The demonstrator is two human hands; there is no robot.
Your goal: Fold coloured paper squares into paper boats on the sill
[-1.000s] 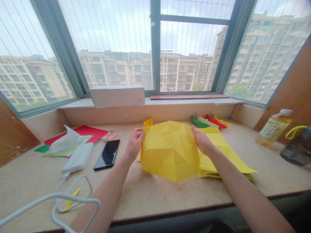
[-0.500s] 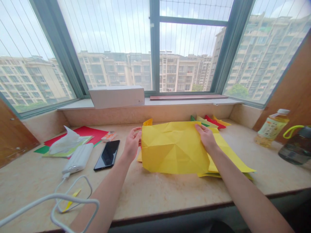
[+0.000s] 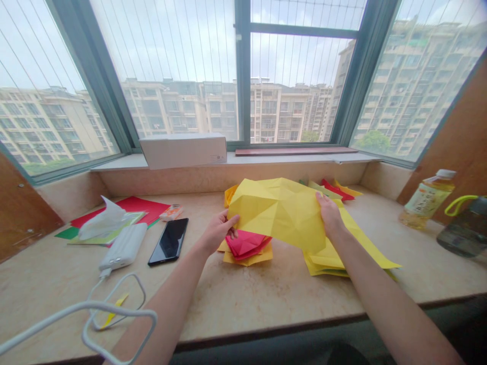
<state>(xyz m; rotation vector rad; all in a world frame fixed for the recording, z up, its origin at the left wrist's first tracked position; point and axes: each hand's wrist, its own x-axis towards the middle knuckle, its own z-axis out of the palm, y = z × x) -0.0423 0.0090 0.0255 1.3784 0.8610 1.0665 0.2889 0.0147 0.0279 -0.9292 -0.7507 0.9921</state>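
Observation:
A creased yellow sheet of paper (image 3: 279, 210) is held up above the counter between both hands. My left hand (image 3: 220, 230) pinches its left edge, thumb on top. On its right edge my right hand (image 3: 330, 213) is closed, with the thumb over the front. Below the sheet lie folded red paper (image 3: 249, 245) and folded orange paper (image 3: 251, 259), partly covered by it. Beside my right forearm rests a stack of yellow sheets (image 3: 357, 241), which the arm partly hides.
Left of my hands are a black phone (image 3: 168, 242), a white power bank (image 3: 124, 247) with a looping cable (image 3: 76, 308), and red sheets (image 3: 140, 208). A drink bottle (image 3: 428, 197) and a dark water bottle (image 3: 464, 228) stand right. A white box (image 3: 182, 152) sits on the sill.
The yellow sheet has risen and tilted away, so the folded red and orange paper beneath shows. My left hand has moved a little right and down; my right hand slightly right.

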